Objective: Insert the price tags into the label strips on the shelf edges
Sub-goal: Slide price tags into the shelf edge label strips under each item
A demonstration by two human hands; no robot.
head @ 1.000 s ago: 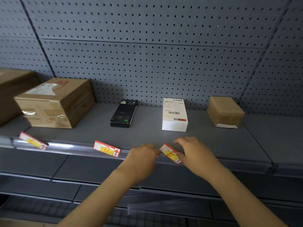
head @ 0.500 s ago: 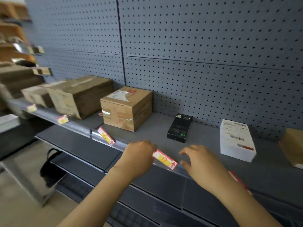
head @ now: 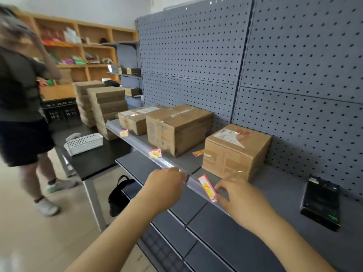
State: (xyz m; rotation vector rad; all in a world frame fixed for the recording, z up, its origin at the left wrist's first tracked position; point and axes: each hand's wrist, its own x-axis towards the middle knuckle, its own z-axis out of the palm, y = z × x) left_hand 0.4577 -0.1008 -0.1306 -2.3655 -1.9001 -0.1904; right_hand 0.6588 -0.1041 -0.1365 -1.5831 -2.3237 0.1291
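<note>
A clear label strip (head: 169, 163) runs along the front edge of the grey shelf (head: 275, 195). A red and yellow price tag (head: 206, 187) sits tilted in the strip between my hands. My left hand (head: 165, 186) has its fingers curled, with the fingertips pinching the strip's lip just left of the tag. My right hand (head: 236, 199) is loosely curved, its index finger and thumb touching the tag's lower right end. Two more tags (head: 155, 153) (head: 123, 132) sit in the strip farther left. Another tag (head: 198, 153) lies on the shelf.
Cardboard boxes (head: 234, 152) (head: 177, 127) (head: 133, 120) stand on the shelf, with a black device (head: 321, 205) at the right. Left of the shelving are a dark table with a white basket (head: 83, 143), a black bag (head: 119, 193) on the floor and a standing person (head: 21, 107).
The view has swung left along the shelf. Both hands have moved left along the strip from one tag to the following one and now bracket the third tag.
</note>
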